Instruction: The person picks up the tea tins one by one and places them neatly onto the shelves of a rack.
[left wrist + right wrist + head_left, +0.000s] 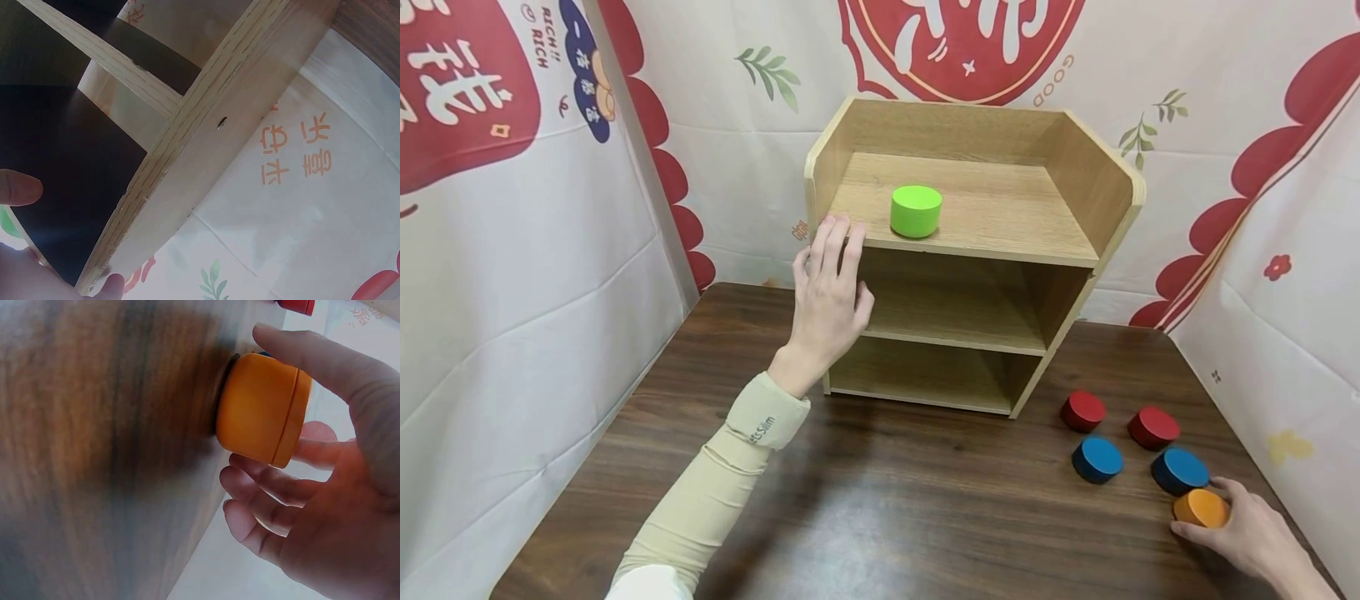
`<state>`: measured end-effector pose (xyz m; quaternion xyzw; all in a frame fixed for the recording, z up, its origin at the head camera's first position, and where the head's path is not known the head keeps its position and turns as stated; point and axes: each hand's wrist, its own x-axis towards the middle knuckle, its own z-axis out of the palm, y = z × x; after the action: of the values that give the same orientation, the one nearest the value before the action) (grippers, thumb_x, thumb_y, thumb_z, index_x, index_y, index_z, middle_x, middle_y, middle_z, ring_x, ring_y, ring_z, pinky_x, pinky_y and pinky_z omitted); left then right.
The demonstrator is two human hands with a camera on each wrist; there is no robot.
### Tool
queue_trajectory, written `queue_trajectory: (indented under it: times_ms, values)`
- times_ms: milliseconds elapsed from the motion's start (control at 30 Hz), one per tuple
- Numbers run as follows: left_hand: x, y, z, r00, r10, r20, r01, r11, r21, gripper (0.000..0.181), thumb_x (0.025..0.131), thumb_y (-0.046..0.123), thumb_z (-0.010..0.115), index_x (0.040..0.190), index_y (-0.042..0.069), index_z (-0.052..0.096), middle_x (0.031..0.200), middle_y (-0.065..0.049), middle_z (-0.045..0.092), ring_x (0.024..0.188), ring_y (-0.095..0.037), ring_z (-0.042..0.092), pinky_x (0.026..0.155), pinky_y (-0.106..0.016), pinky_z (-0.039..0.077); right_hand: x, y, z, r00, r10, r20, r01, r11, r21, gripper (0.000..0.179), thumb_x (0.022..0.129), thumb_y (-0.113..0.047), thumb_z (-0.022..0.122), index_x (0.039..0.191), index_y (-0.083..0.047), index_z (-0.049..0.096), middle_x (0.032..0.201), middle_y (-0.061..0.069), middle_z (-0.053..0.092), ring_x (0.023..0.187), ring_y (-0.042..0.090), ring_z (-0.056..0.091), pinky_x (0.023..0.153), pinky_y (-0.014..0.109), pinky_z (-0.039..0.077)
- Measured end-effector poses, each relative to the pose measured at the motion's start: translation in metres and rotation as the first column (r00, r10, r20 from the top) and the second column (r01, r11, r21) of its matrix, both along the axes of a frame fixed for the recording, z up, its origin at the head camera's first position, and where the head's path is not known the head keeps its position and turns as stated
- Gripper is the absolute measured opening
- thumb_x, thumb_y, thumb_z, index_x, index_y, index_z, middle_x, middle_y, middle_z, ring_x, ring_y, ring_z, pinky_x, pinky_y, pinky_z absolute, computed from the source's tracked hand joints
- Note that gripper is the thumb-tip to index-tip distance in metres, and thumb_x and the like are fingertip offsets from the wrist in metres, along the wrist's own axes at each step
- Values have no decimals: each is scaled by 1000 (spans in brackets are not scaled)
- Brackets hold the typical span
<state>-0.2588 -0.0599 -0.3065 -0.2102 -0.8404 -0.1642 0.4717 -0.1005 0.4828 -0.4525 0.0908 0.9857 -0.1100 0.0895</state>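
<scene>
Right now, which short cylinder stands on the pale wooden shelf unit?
The bright green cylinder, alone on the top shelf; the other five are on the dark wooden table.

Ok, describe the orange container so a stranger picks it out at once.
On the dark table, look right of the wooden shelf unit, past two red containers and two blue containers. The orange container sits nearest the camera, with the right hand around it. Among these five, it alone is orange.
</scene>
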Motion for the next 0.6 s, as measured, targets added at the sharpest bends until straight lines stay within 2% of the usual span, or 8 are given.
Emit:
queue_trajectory:
  times_ms: [133, 300, 467, 600]
  values:
    - [1, 0, 0, 1000, -4, -3, 4, 1000, 5, 72, 76, 4, 57, 144, 8, 37, 148, -12, 37, 144, -26, 25, 103, -51, 30, 1, -1, -1, 999, -32, 24, 33, 999, -16, 109, 71, -56, 75, 124, 27, 30, 110, 50, 42, 85, 46, 55, 68, 48, 48]
    - [1, 1, 0, 1000, 1, -4, -1, 1000, 4, 72, 75, 5, 57, 144, 8, 37, 148, -12, 38, 144, -26, 25, 103, -52, 30, 5, -4, -2, 998, -60, 37, 61, 997, -38, 101, 69, -47, 79, 120, 26, 31, 102, 43, 48, 79, 36, 55, 64, 42, 47]
    - [2, 1, 1, 1000, 1, 3, -1, 1000, 6, 72, 76, 5, 58, 144, 8, 36, 148, -12, 38, 145, -26, 25, 104, -51, 29, 7, -5, -4, 997, -75, 21, 76, 996, -45, 97, 68, -43, 81, 118, 26, 34, 98, 41, 50, 78, 35, 55, 66, 44, 47]
    - [2, 1, 1, 1000, -3, 8, 3, 1000, 8, 72, 76, 5, 58, 144, 8, 36, 148, -12, 37, 145, -26, 24, 105, -51, 29, 7, -4, -7, 995, -98, 19, 98, 994, -49, 100, 67, -47, 81, 118, 25, 34, 98, 39, 51, 78, 36, 55, 66, 44, 47]
